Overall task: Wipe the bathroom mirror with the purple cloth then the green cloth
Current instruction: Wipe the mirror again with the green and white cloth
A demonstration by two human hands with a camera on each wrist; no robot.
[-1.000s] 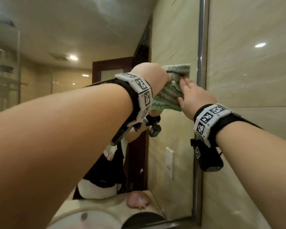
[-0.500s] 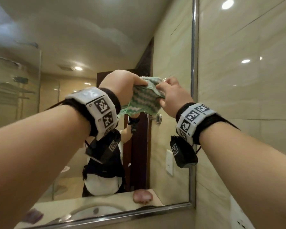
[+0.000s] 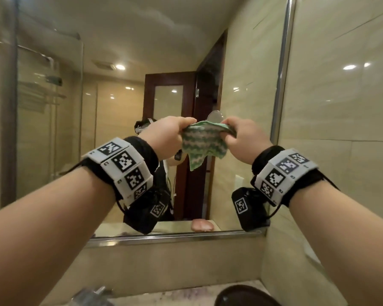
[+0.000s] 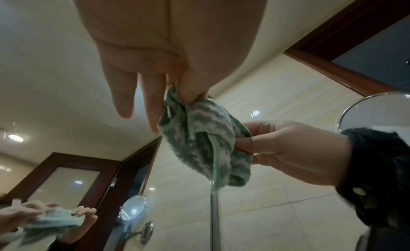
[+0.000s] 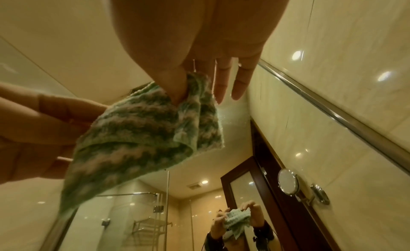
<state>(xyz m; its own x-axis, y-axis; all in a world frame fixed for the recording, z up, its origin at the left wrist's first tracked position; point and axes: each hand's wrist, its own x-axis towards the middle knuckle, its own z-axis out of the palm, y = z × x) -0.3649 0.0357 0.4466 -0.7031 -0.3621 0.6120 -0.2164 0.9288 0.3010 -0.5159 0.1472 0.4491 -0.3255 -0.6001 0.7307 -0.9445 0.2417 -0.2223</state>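
Observation:
The green and white zigzag cloth (image 3: 202,143) hangs bunched between both hands, in the air in front of the mirror (image 3: 119,102) near its right side. My left hand (image 3: 184,125) pinches its upper left edge. My right hand (image 3: 227,129) pinches its upper right edge. In the left wrist view the thumb and forefinger of my left hand (image 4: 188,93) nip the cloth (image 4: 199,137), the other fingers straight. In the right wrist view my right hand (image 5: 182,91) pinches the cloth (image 5: 144,132) the same way. I cannot make out the purple cloth.
The mirror's metal frame (image 3: 175,236) runs along the bottom and up the right side, beside a tiled wall (image 3: 341,107). A dark round object (image 3: 245,297) stands on the counter at the bottom right. A round shaving mirror (image 5: 287,182) hangs on the wall.
The right hand lay flat on the cloth at the mirror's upper right. Both hands have come down and off the glass and now pinch the cloth between them.

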